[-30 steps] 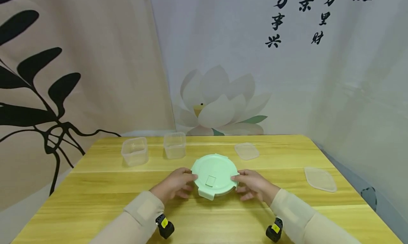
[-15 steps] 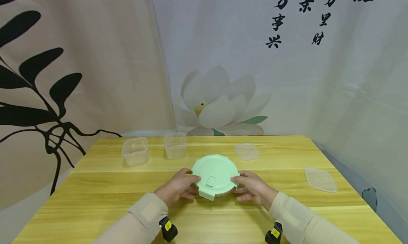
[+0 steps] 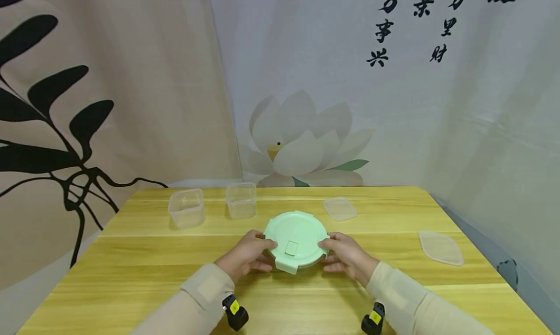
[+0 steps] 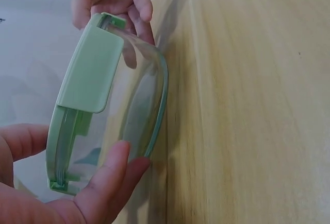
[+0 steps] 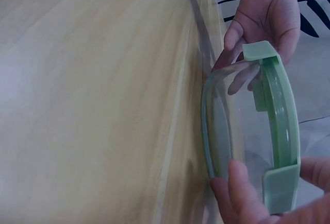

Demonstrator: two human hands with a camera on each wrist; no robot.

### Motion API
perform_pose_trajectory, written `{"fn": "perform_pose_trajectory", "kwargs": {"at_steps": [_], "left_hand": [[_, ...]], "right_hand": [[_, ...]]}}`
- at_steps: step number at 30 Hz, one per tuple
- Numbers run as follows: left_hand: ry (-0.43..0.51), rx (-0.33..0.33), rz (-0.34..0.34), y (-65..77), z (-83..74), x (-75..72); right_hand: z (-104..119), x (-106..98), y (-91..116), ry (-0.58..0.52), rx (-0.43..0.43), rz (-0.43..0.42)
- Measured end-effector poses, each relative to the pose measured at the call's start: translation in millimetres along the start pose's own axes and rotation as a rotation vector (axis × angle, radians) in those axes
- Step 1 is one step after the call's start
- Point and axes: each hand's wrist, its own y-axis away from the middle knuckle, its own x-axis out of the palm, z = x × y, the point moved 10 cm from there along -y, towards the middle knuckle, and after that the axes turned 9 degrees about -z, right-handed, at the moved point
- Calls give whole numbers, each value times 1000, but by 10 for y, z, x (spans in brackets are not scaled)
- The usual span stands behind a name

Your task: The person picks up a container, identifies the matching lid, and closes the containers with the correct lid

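Between my two hands is a round glass food container [image 4: 111, 136] with a mint-green snap-on lid [image 3: 297, 235]. On its left side my left hand [image 3: 249, 255] grips it, thumb over the lid's rim and fingers along the glass wall. Opposite, my right hand [image 3: 347, 255] holds the right side the same way. One locking flap [image 3: 286, 267] on the lid points toward me in the head view. Both wrist views show the clear bowl close over the wooden table [image 5: 124, 110], with nothing visible inside it.
Two clear plastic tubs, one at the left [image 3: 186, 208] and one nearer the middle [image 3: 241, 200], stand at the table's back. Two thin translucent lids lie at right, one toward the back [image 3: 340, 208] and one by the right edge [image 3: 441, 248]. A printed curtain [image 3: 302, 82] hangs behind.
My left hand has shifted slightly right, its thumb further onto the lid. The right wrist has come in a little. The container stays in nearly the same spot.
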Motion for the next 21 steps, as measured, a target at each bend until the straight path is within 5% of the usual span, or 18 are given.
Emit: {"fn": "perform_pose_trajectory", "kwargs": {"at_steps": [21], "left_hand": [[96, 23, -53, -228, -230, -18]], "right_hand": [[324, -4, -265, 36, -54, 29]]}}
